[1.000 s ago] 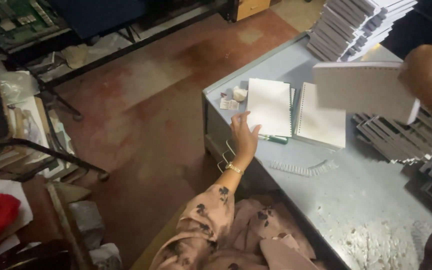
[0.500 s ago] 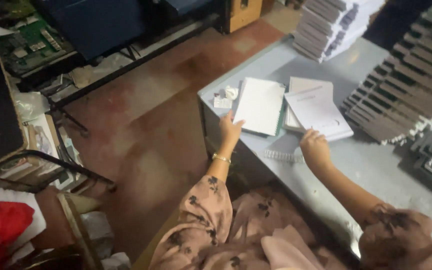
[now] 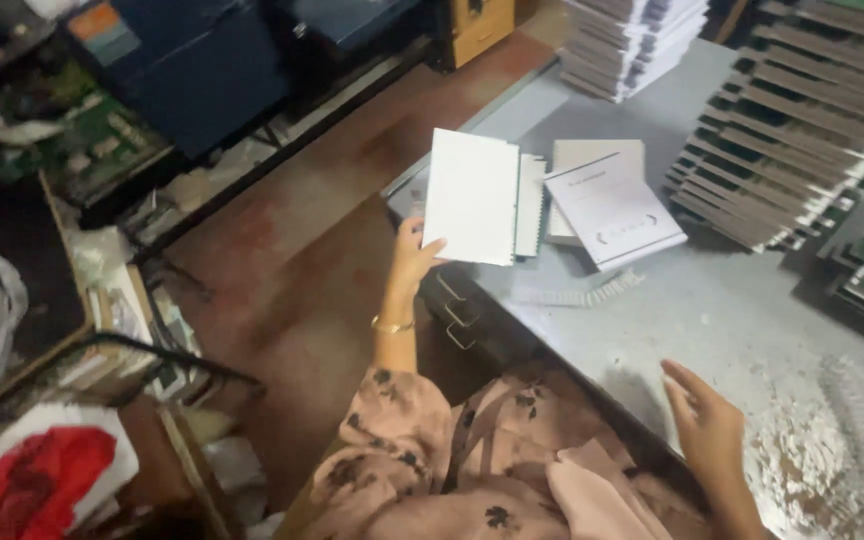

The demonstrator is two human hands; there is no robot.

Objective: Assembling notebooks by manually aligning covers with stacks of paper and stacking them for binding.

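Gripping the lower left corner of a white pad [image 3: 472,196], the left hand [image 3: 414,256] holds it tilted up over the counter [image 3: 692,310] edge, long axis running toward twelve o'clock. The right hand [image 3: 708,428] hovers open and empty at about four o'clock from the pad, well apart. A plastic binding comb [image 3: 580,293] lies between them, nearer the pad.

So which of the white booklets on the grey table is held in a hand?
The plain white booklet at the table's left edge: the left hand grips its lower corner. The printed booklet lies untouched.
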